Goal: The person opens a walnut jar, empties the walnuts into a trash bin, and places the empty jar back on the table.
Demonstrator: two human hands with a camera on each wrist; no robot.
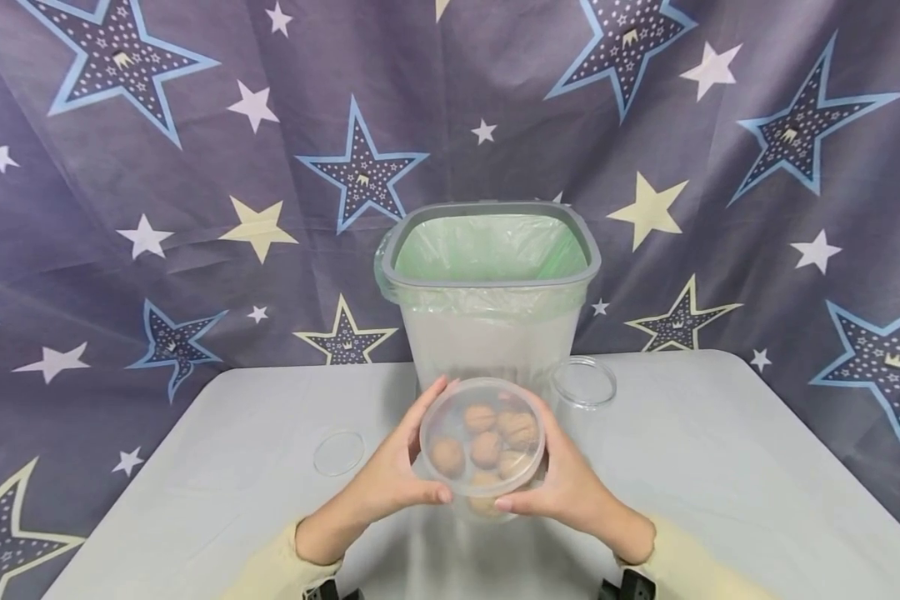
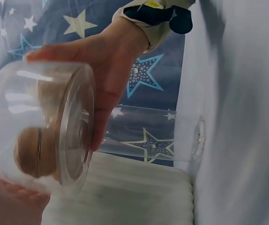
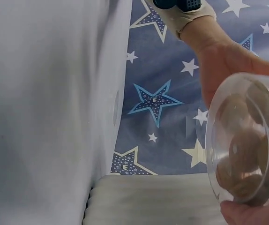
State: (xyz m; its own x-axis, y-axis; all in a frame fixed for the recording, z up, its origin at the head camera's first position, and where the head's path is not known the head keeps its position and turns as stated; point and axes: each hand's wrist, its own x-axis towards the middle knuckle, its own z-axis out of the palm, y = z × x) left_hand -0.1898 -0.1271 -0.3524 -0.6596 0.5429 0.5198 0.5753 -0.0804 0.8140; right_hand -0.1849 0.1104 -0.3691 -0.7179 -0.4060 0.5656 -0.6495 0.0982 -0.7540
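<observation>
Both hands hold a clear round plastic jar of walnuts point(image 1: 483, 446) in front of my body, its cloudy round top tilted towards the head camera. My left hand point(image 1: 397, 471) grips it from the left, the thumb on the near side. From the right, my right hand point(image 1: 562, 483) holds it the same way. Several brown walnuts point(image 2: 31, 152) show through the wall in the left wrist view. Through the end of the jar point(image 3: 211, 136), the right wrist view shows more of them piled together.
Behind the hands stands a white bin point(image 1: 487, 333) with a grey rim and green liner. A clear empty jar point(image 1: 585, 383) stands right of it. On the left of the grey-white table point(image 1: 255, 500) lies a thin clear disc point(image 1: 339, 452). A star-patterned curtain point(image 1: 195, 167) hangs behind.
</observation>
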